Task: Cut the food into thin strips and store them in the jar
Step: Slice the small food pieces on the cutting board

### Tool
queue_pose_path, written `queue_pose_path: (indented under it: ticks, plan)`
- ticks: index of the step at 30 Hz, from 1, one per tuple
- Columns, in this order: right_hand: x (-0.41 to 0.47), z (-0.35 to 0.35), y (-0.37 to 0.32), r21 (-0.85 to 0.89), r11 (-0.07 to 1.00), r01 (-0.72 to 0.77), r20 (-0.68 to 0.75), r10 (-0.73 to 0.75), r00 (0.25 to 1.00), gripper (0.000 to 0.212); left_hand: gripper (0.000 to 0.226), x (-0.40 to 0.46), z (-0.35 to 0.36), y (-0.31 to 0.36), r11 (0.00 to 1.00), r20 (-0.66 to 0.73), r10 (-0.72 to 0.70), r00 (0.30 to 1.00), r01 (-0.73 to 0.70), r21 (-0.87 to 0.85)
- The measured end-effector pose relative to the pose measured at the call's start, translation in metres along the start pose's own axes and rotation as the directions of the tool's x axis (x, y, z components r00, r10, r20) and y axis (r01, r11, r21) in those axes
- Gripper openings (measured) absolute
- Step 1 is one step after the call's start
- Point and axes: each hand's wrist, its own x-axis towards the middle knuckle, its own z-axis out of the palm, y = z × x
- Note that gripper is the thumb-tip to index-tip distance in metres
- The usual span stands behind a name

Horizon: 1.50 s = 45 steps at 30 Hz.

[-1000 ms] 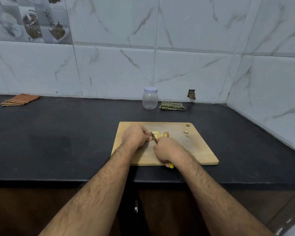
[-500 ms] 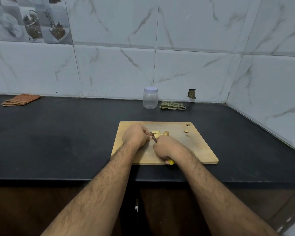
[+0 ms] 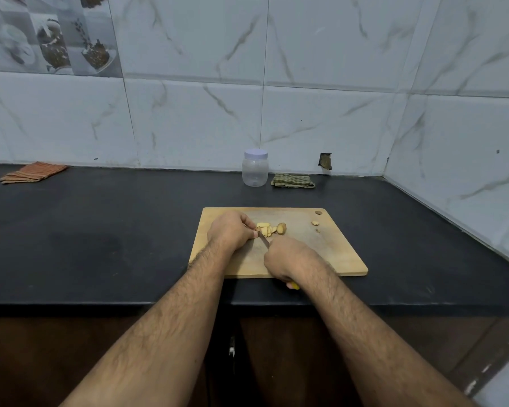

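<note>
Scene: You stand at a dark tabletop (image 3: 100, 230) in a kitchen corner tiled in white marble, both forearms reaching over a wooden cutting board (image 3: 335, 254).
Left hand: Your left hand (image 3: 229, 230) rests on the board's left half, fingers curled, their tips pinching the near-left end of the food (image 3: 269, 228).
Right hand: Your right hand (image 3: 288, 258) is wrapped round the handle of a knife (image 3: 264, 240); the yellow butt of that handle pokes out under your wrist past the board's near edge.
Knife: The short dark blade angles up and left from your right fist, its tip meeting the food just beside your left fingertips.
Food: A pale yellow piece, partly cut into slices, lies on the far middle of the board; a brown-skinned end piece sits at its right side.
Scraps: Two small scraps (image 3: 315, 223) lie apart from the pile, near the board's hanging hole in the far-right corner.
Jar: A clear plastic jar (image 3: 255, 168) with a pale lid on stands upright against the back wall, well beyond the board.
Cloths: A green checked cloth (image 3: 293, 181) lies folded just right of the jar; an orange striped cloth (image 3: 33, 176) lies far left on the tabletop.
</note>
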Motion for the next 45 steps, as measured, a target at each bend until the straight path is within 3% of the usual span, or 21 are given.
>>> queue_pose_path:
  ticks: [6,17,25,34,37,41,45]
  plan:
    - [-0.003,-0.004,-0.004,-0.106,0.990,-0.091,0.044,0.096,0.994,0.018,0.008,0.000,0.000,-0.001,1.000,0.008,-0.001,1.000,0.001,0.000]
    - [0.000,-0.002,0.000,-0.149,0.987,-0.052,-0.025,0.048,0.999,0.027,0.013,-0.004,-0.001,-0.001,1.000,-0.003,0.006,1.000,-0.006,0.001]
    - [-0.002,-0.003,0.008,-0.066,0.996,-0.066,-0.045,0.063,0.997,0.019,0.008,-0.005,0.003,-0.003,1.000,-0.065,0.017,0.998,-0.016,0.008]
    - [-0.006,-0.015,0.023,-0.042,0.990,-0.134,0.038,0.136,0.990,0.023,0.013,-0.011,0.010,0.002,0.999,-0.178,0.013,0.984,-0.005,0.042]
    - [-0.005,-0.017,0.024,-0.038,0.988,-0.151,0.058,0.153,0.986,0.025,0.019,-0.013,0.009,0.006,0.994,-0.155,0.057,0.986,-0.043,0.096]
    - [-0.002,-0.018,0.024,-0.010,0.989,-0.150,0.060,0.151,0.987,0.024,0.045,-0.009,0.010,0.010,0.960,-0.077,0.152,0.985,-0.129,0.247]
    - [0.001,-0.017,0.027,0.031,0.989,-0.143,0.070,0.141,0.988,0.022,0.051,0.001,0.012,0.015,0.920,0.008,0.239,0.971,-0.229,0.319]
